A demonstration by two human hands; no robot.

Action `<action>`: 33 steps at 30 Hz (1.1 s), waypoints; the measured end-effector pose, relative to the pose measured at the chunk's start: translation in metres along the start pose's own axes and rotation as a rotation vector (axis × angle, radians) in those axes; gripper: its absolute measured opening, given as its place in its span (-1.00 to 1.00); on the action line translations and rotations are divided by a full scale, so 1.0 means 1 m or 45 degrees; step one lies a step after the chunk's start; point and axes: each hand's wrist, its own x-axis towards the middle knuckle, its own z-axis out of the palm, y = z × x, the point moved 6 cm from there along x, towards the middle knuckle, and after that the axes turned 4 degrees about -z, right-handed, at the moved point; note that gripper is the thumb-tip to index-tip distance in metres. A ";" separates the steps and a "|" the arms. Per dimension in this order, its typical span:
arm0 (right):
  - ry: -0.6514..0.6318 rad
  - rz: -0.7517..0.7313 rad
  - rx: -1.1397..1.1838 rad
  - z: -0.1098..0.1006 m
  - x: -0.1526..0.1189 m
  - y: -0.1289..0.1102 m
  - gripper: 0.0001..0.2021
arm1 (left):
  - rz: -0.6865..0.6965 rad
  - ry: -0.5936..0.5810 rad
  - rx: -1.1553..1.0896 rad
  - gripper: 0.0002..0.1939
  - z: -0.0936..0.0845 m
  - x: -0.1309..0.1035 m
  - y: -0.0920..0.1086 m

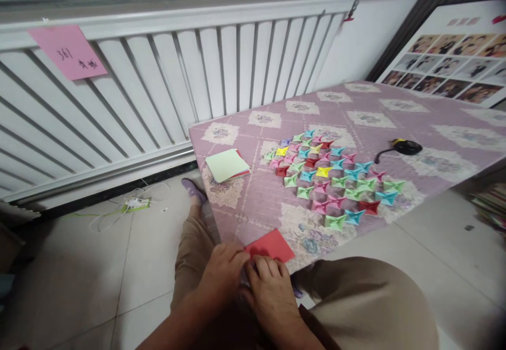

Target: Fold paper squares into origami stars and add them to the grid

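A red sheet of paper (275, 245) lies at the table's near corner, its near edge hidden under my fingers. My left hand (226, 265) has its fingers bent together at the paper's left end. Right beside it, my right hand (272, 289) curls its fingers over the paper's near edge, thumb tucked toward the left hand. Farther up the table stand rows of small folded paper stars (324, 172) in green, blue, pink, red and yellow. A stack of square paper (226, 165), pale green on top with red showing beneath, sits to the left.
A patterned purple tablecloth (261, 202) covers the table. A black and yellow object (407, 146) with a strap lies at the right. Behind is a white radiator (221, 70) with a pink note (67, 52). A power strip (136, 204) with cables is on the floor.
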 end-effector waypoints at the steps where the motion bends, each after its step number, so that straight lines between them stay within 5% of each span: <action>1: -0.001 -0.002 0.001 0.001 -0.001 0.000 -0.49 | 0.037 0.021 -0.011 -0.74 0.005 -0.005 0.004; 6: 0.095 -0.054 -0.001 -0.001 -0.008 0.001 -0.52 | -0.048 0.006 0.085 -0.61 0.019 -0.018 0.002; 19: 0.224 -0.024 -0.029 -0.014 -0.044 0.034 -0.65 | -0.093 -0.243 0.272 -0.52 0.018 -0.014 0.011; 28: 0.292 -0.042 -0.061 -0.035 -0.051 0.049 -0.81 | -0.047 -0.137 0.381 -0.56 0.023 -0.020 0.021; 33: 0.359 0.123 0.046 -0.050 -0.030 0.075 -0.70 | -0.058 -0.159 0.330 -0.58 0.019 -0.021 0.023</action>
